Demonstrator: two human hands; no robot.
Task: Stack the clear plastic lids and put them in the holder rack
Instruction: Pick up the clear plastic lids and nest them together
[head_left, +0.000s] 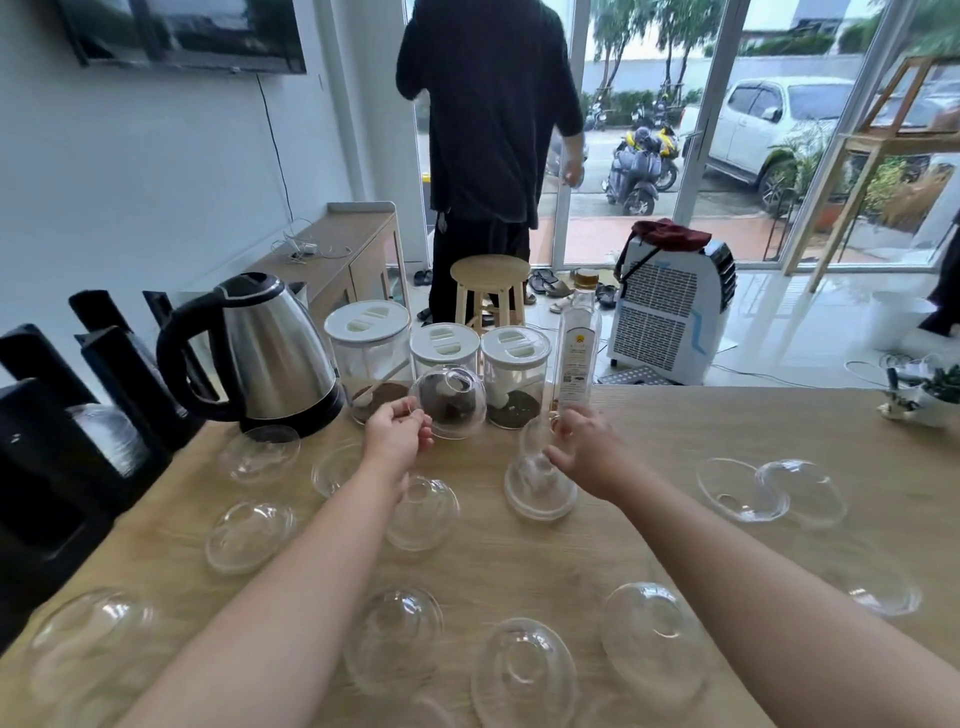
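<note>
Head view: a clear dome lid is being pinched at its rim by the curled fingers of the left hand and held raised off the table, prob. so it can be nested onto the small lid stack being reached for by the right hand. Whether the right fingers are gripping a lid or only touching it can't be told, clear plastic being overlapped w/ clear plastic. Other loose lids are being seen scattered across the table, and the black holder rack is being partly cut off at the left edge, w/ some lids apparently inside.
</note>
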